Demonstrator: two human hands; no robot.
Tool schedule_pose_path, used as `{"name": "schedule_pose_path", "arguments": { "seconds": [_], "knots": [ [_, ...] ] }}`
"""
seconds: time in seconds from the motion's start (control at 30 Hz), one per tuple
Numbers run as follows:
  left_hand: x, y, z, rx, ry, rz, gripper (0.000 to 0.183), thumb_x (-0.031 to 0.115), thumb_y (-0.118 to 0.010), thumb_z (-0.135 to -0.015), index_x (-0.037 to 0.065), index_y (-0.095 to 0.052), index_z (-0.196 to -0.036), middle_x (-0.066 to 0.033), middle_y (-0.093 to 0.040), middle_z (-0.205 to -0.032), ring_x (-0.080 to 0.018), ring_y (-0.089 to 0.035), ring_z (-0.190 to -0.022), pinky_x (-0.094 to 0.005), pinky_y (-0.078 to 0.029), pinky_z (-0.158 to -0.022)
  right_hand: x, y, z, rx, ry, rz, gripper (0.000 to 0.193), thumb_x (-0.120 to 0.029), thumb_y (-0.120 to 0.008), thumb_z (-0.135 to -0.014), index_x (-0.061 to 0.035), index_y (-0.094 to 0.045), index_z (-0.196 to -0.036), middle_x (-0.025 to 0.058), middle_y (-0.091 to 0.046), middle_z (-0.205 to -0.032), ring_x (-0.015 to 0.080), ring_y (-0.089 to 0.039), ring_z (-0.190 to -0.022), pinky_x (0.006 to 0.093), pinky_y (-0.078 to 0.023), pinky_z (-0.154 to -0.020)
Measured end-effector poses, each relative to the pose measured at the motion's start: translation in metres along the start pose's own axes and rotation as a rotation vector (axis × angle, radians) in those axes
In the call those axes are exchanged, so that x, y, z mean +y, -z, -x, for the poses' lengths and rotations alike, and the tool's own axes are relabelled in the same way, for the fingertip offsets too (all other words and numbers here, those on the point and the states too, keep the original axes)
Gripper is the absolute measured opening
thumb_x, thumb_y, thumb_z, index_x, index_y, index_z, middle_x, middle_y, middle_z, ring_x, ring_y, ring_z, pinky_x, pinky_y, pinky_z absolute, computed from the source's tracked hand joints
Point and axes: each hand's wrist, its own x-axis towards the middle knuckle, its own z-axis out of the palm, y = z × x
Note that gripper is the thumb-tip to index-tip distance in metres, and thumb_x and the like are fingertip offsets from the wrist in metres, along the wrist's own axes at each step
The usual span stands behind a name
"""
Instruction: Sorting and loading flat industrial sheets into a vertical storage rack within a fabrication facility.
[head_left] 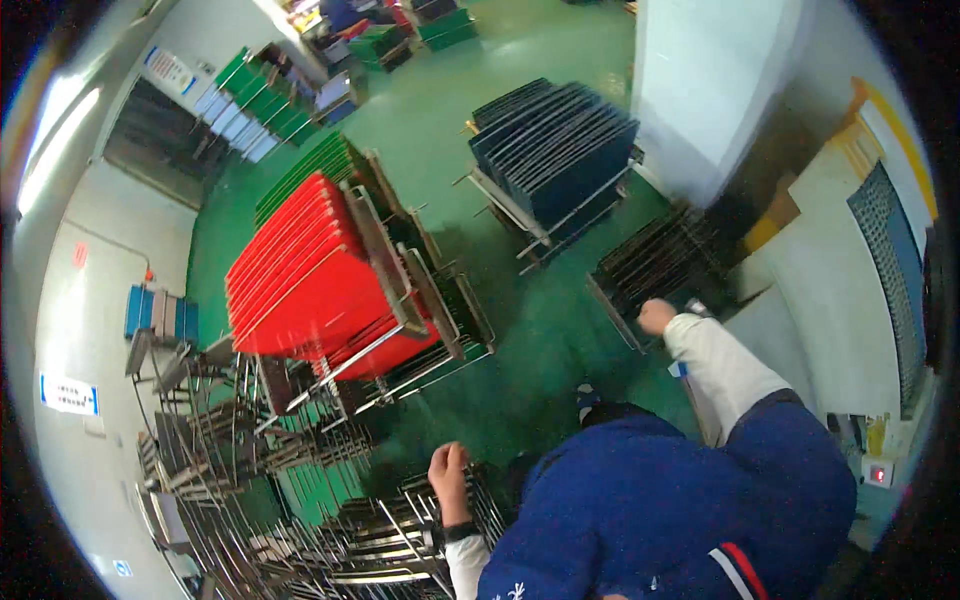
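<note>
Racks [380,577] are neared by the left hand [450,472], a dark rack's [660,255] edge by the right hand [657,316]; finger grip cannot be told; green floor [535,350] is exposed between.

Blue top [650,510], its bulk toward 5 o'clock. Slanted red stripe [744,570] beside a white stripe [729,573], between 4 and 5. Small white lettering [515,590] near 6. Right sleeve [728,368], 3 to 4 o'clock: off-white, dark edge where blue begins. Left sleeve [466,562], 6 o'clock: off-white, dark cuff [458,534]. Left hand [449,475], right hand [656,317]: ungloved.
</note>
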Motion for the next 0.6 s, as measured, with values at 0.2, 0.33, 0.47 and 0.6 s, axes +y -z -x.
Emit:
{"name": "schedule_pose_path", "arguments": {
  "seconds": [0.2, 0.33, 0.47, 0.6],
  "knots": [
    [0.043, -0.127, -0.081, -0.359, 0.016, -0.002, 0.022, 0.02, -0.059, -0.09, -0.001, -0.06, -0.096, -0.0075, -0.064, -0.084, -0.0118, -0.059, -0.073, -0.0241, -0.048, -0.066, 0.148, 0.017, 0.034, 0.302, -0.212, -0.299, 0.024, -0.018, -0.056, -0.071, 0.0043, -0.065, -0.071, 0.025, -0.063, -0.076, 0.0382, -0.063, -0.072, 0.0454, -0.049, -0.068],
    [0.046, -0.194, -0.132, -0.479, 0.136, 0.077, 0.023, 0.023, -0.058, -0.09, 0.0, -0.058, -0.096, -0.0074, -0.064, -0.083, -0.0125, -0.059, -0.07, -0.0238, -0.047, -0.064, 0.225, -0.088, 0.075, 0.068, -0.131, 0.172, 0.025, -0.022, -0.052, -0.08, -0.0017, -0.066, -0.078, 0.02, -0.065, -0.077, 0.0306, -0.066, -0.07, 0.0428, -0.051, -0.065],
    [0.045, -0.253, -0.185, -0.496, 0.27, 0.171, 0.022, 0.025, -0.055, -0.092, 0.003, -0.056, -0.095, -0.0052, -0.062, -0.081, -0.0141, -0.059, -0.072, -0.0259, -0.048, -0.066, 0.185, -0.104, 0.116, -0.324, -0.522, -0.582, 0.021, -0.02, -0.054, -0.082, -0.0037, -0.066, -0.076, 0.0168, -0.065, -0.074, 0.0248, -0.066, -0.061, 0.0348, -0.051, -0.05],
    [0.065, -0.299, -0.245, -0.531, 0.289, 0.244, 0.022, 0.025, -0.052, -0.093, 0.003, -0.056, -0.095, -0.0059, -0.061, -0.083, -0.0155, -0.059, -0.073, -0.028, -0.048, -0.068, 0.149, -0.066, 0.089, -0.286, -0.827, -1.017, 0.014, -0.017, -0.062, -0.075, -0.0036, -0.063, -0.072, 0.0078, -0.062, -0.063, 0.0172, -0.06, -0.052, 0.0312, -0.049, -0.044]
  ]
}}
